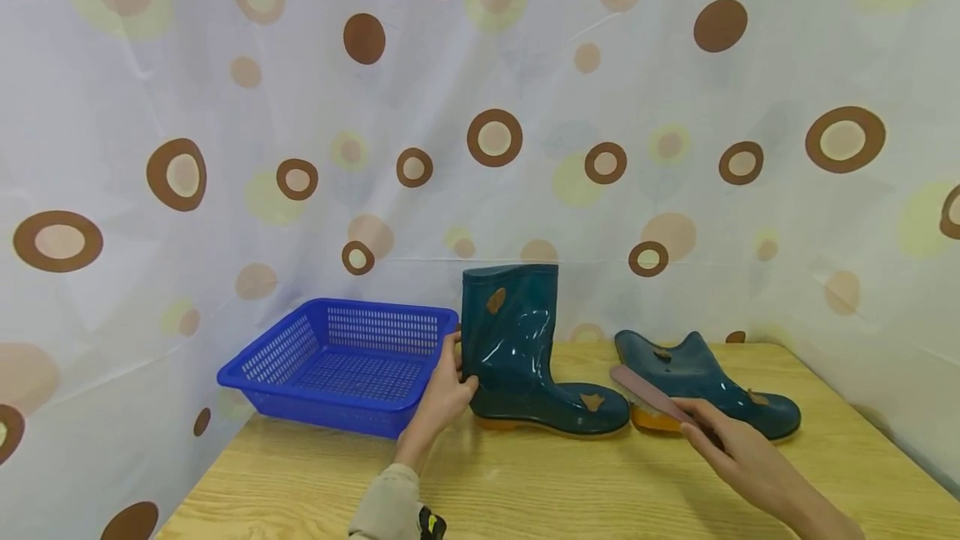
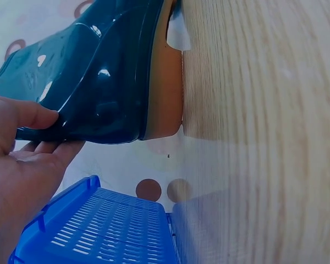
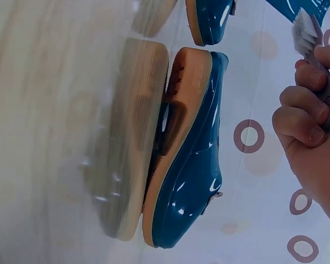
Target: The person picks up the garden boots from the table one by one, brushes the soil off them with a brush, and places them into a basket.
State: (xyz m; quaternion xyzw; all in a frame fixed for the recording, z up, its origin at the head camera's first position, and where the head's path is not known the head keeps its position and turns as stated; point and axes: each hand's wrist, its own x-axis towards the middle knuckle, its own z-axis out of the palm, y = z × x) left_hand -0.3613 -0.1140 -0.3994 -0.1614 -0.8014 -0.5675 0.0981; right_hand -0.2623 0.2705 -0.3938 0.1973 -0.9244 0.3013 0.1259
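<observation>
A dark teal rubber boot (image 1: 517,348) stands upright on the table, toe to the right, with brown patches on its shaft and toe. My left hand (image 1: 444,390) grips the back of this boot above the heel; the left wrist view shows the thumb (image 2: 36,114) on the near side and fingers behind. My right hand (image 1: 738,452) holds a scrubbing brush (image 1: 652,394) by its pinkish handle, white bristles (image 3: 304,33) at the far end. The brush overlaps a second rubber boot (image 1: 697,377), which lies tipped over at the right, also with brown patches.
A blue plastic basket (image 1: 337,419) with slotted walls stands left of the upright boot, near my left forearm. Under everything is a glossy wood-grain table (image 1: 525,494). A white curtain (image 1: 450,215) with brown circles hangs behind and at the sides.
</observation>
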